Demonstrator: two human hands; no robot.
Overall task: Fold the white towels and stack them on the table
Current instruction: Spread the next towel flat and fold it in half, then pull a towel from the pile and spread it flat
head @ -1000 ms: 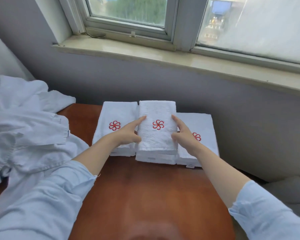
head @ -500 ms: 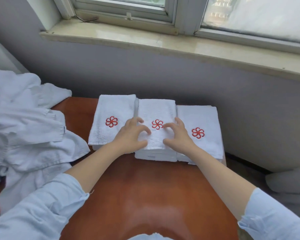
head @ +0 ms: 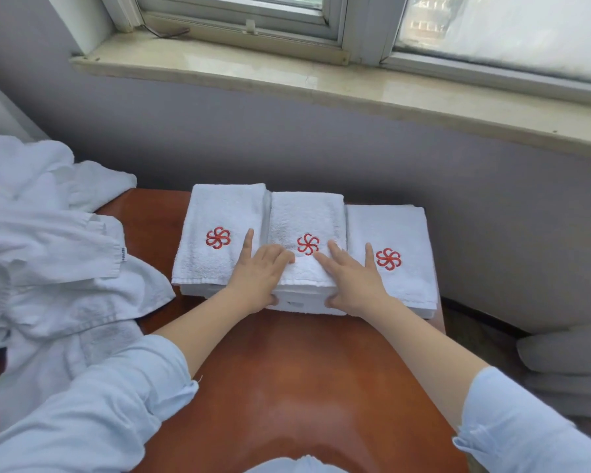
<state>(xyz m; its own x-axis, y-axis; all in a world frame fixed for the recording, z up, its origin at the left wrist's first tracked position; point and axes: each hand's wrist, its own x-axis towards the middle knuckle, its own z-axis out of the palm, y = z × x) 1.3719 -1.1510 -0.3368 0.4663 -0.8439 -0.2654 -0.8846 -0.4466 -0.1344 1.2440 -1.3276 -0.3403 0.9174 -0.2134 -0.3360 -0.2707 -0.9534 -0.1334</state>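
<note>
Middle towel (head: pixel 306 220) is sitting between two others at surface (head: pixel 287 387) back edge | left hand (head: pixel 260 278), right hand (head: pixel 354 279) pressing it, fingers spread | soft, light, probably best gripped at near fold

You get 1 view, from your head: it looks forward and down, close over the tabletop (head: pixel 287 370), facing the window sill (head: pixel 321 83)
</note>
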